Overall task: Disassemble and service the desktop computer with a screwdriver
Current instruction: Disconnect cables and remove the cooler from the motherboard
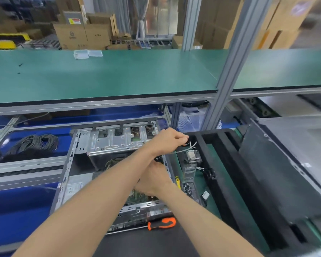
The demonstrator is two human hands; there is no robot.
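Note:
The open desktop computer case (78, 154) lies flat on the bench, with its metal drive cage (117, 140) at the far side and the green motherboard (137, 198) showing near the front. My left hand (168, 140) reaches across over the case's right edge and pinches a thin pale wire (185, 147) that has a small orange end. My right hand (154, 179) is down inside the case under my left forearm, and its fingers are hidden. An orange and black screwdriver (161, 223) lies at the case's front edge, not held.
A black foam tray (220, 164) with compartments stands right of the case; it holds a clear-cased part (192, 157), a yellow-handled tool (177, 182) and a heap of screws (188, 189). A grey panel (285, 164) lies further right. Coiled cables (35, 143) lie at left. A green shelf (100, 75) overhangs.

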